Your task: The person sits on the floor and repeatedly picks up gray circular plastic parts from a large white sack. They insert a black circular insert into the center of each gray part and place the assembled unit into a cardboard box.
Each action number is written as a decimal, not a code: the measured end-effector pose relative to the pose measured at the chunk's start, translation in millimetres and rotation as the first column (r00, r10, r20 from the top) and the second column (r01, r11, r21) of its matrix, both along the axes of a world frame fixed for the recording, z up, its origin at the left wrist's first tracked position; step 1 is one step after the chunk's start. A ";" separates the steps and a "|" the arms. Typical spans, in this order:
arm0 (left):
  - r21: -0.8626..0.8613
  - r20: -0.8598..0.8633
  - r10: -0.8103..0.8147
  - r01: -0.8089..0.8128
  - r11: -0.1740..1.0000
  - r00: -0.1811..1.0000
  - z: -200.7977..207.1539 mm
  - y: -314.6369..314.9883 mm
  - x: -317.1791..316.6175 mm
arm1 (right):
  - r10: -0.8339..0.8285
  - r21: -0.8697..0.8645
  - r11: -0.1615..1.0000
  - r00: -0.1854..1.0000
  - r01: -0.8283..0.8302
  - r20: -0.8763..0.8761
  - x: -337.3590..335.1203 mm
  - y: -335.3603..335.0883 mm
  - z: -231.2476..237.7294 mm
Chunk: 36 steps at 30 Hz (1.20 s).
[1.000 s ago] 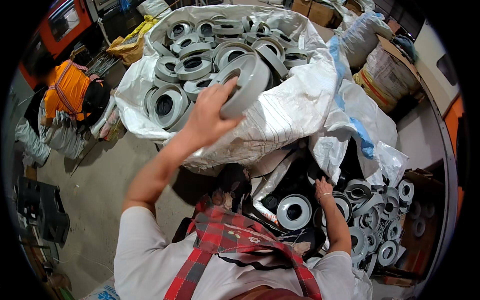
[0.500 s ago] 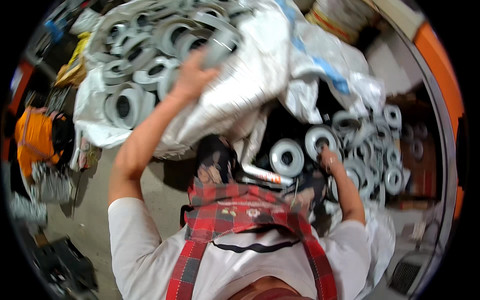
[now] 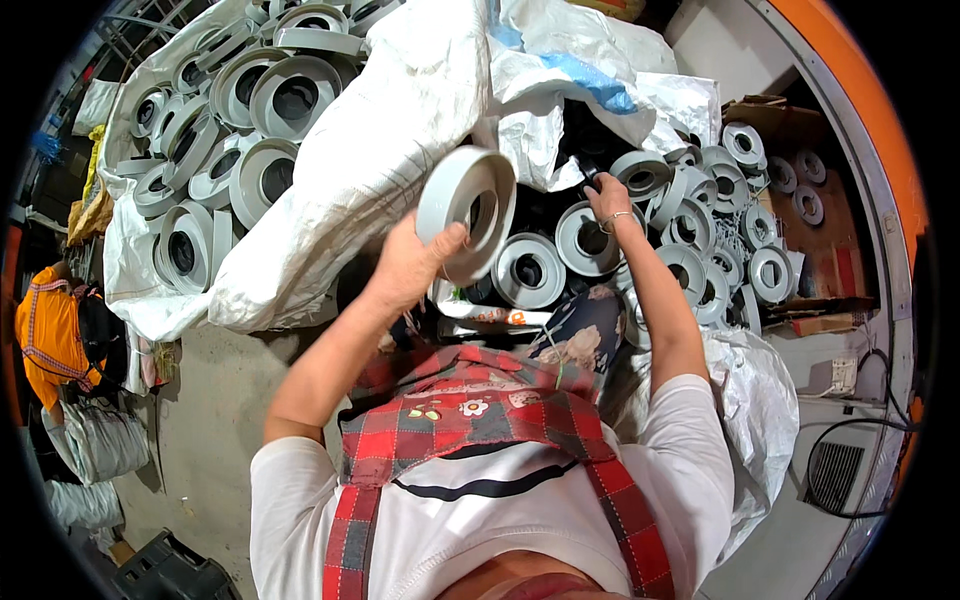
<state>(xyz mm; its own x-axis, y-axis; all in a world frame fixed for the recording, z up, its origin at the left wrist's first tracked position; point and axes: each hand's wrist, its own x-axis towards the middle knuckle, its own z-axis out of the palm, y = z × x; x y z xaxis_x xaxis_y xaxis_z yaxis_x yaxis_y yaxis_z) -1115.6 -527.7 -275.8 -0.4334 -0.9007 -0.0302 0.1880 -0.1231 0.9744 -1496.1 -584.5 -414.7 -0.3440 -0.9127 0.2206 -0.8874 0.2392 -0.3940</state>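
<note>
- Grey plastic ring point(image 3: 450, 195): gripped in the left hand point(image 3: 408, 262), just off the near right edge of the large white sack point(image 3: 380, 130). The ring is tilted, its central opening facing right; the thumb lies against its near side. Whether the ring touches the sack cannot be told.
- Right hand point(image 3: 610, 200): right of the large white sack, with fingertips at a small black part point(image 3: 589, 168). Whether the fingers are closed on this part cannot be told. A bracelet encircles the wrist.
- Large white sack: woven fabric, open at the top, filled with grey rings point(image 3: 268, 98). Many have black centres; they lie at mixed angles, flat, tilted or on edge.
- White sheeting point(image 3: 545, 125) with a blue stripe: adjoins the right side of the large white sack and overhangs a dark cavity whose contents are mostly hidden.
- Two loose rings: right of the large white sack, below the sheeting. The first ring point(image 3: 528, 297) lies nearer the sack; the second ring point(image 3: 570, 240) sits just beside it, near the right hand.
- Heap of grey rings point(image 3: 708, 222): farther right of the large white sack, piled loosely.
- Brown cardboard box point(image 3: 830, 235): well apart from the large white sack, beyond the heap; three smaller grey rings rest inside.
</note>
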 end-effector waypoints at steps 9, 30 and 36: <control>0.154 -0.120 0.066 -0.047 0.987 0.991 -51.0 2.0 -1.2 | 0.185 0.258 0.950 0.983 -0.177 -0.006 61.8 -94.9 -29.2; -0.474 0.526 0.225 0.063 0.878 0.820 -121.6 -107.8 -127.7 | 0.428 0.045 0.903 0.888 -0.427 -0.168 -32.1 -73.8 -92.1; -0.617 0.323 0.265 -0.010 0.787 0.908 -187.7 -170.0 -118.5 | -0.194 0.449 0.870 0.979 0.204 -0.069 -14.4 -68.4 -65.0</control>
